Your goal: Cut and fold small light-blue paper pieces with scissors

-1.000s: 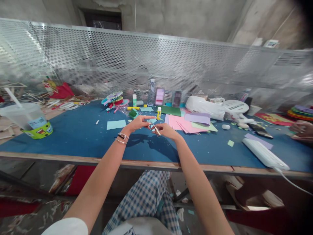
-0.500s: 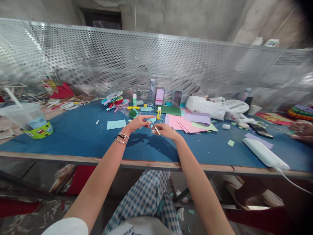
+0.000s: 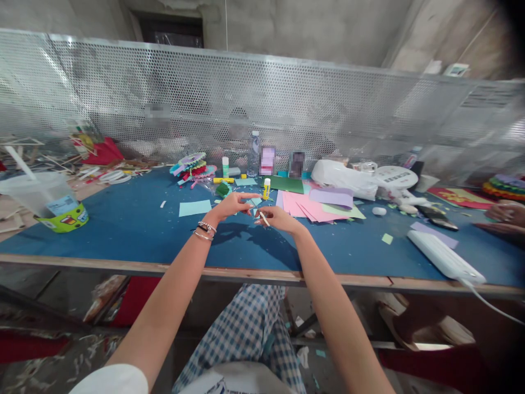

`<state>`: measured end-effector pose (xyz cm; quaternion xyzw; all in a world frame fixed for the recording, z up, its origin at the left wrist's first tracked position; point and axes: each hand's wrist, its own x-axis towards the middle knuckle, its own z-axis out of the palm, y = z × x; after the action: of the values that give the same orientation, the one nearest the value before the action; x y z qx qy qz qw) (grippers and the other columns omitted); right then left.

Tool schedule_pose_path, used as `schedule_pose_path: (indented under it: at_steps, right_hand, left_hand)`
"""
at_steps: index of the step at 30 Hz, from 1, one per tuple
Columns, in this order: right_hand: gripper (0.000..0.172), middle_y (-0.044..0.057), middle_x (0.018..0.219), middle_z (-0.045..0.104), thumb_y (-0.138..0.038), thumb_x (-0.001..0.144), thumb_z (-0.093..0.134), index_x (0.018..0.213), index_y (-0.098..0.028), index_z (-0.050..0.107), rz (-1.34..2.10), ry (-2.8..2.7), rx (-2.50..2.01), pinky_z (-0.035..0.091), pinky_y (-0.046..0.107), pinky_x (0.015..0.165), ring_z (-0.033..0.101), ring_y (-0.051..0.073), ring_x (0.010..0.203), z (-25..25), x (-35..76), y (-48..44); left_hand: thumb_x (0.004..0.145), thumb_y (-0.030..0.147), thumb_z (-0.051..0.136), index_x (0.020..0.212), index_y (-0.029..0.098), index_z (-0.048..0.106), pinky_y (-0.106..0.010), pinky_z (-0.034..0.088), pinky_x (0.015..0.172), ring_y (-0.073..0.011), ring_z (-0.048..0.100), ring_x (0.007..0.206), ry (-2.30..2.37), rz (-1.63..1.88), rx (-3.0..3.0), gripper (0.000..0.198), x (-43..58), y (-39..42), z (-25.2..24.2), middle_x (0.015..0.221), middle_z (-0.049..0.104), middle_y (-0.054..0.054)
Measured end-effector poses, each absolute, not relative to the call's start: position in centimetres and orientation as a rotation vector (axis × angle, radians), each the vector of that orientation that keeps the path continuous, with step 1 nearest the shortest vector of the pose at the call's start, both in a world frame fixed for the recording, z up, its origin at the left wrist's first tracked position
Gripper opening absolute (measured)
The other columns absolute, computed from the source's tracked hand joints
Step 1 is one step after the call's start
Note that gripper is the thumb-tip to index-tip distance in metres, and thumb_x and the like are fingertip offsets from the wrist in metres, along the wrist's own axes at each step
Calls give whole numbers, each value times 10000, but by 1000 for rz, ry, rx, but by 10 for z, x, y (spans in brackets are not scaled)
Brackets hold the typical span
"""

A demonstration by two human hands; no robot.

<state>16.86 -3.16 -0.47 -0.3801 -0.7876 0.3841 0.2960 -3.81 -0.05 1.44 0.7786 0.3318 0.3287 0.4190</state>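
Above the blue tabletop (image 3: 135, 230), my two hands meet. My right hand (image 3: 279, 219) is closed round small scissors (image 3: 264, 220) with pale handles, their blades pointing toward my left hand. Fingers pinched and index finger stretched forward, my left hand (image 3: 232, 206) holds a small piece of light blue paper (image 3: 256, 202) at the blades; my fingers partly hide it. Just behind stands a yellow glue stick (image 3: 267, 189) with a white cap. A light blue paper sheet (image 3: 194, 208) lies to the left, and pink paper sheets (image 3: 301, 207) lie to the right.
A plastic cup with a straw (image 3: 61, 205) stands at far left. Layered paper crafts (image 3: 191, 168), a water bottle (image 3: 254, 153) and a white plastic bag (image 3: 344, 180) line the back. A white corded device (image 3: 443, 256) lies at right, near another person's hand (image 3: 506, 213).
My hands stay in nearly the same place, with the scissors' handles slightly shifted. At far right, the other person's hand has moved a little.
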Motion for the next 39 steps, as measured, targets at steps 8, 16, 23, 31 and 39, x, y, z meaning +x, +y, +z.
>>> schedule_pose_path:
  at_steps: [8,16,23,31,39]
  right_hand:
    - [290,8,705,607,-356,661,682,865,-156,630,1094,-2013,-1028,446,251,617,561,133,658,-8,167,-29]
    - [725,121,1120,587,-271,585,714,1260,-151,480,805,-1821,-1212,488,300,695,575,181,846,-18,171,-18]
    - [908,198,1401,358,-137,590,599,1430,-130,253,352,-1824,-1541,337,475,1015,349,316,1292,-32,175,-5]
    - [651,134,1473,258,-160,709,530,1344,-238,410,278,-1934,-1718,327,585,954,278,382,1308,-34,162,-17]
    - [251,135,1181,518,-270,836,520,1066,-204,596,173,-1980,-1534,382,492,894,444,308,1105,-21,159,-25]
  left_hand:
    - [756,276,639,1285,170,543,-232,445,623,-132,606,625,823,864,1904,548,-37,1,14,661,672,-15]
    - [825,255,542,1196,143,608,-229,466,617,-137,637,629,1123,1137,1616,393,-29,13,1,695,675,-34]
    - [839,276,521,1173,161,604,-239,494,603,-137,661,693,1032,1017,1647,363,-8,11,-18,1173,628,-102]
    - [770,249,600,1139,115,622,-252,478,634,-175,648,749,1053,1017,1768,394,-8,18,-28,882,714,-102]
    - [705,255,674,1038,126,672,-262,478,667,-194,660,754,1105,1095,1762,358,-11,20,-25,800,728,-83]
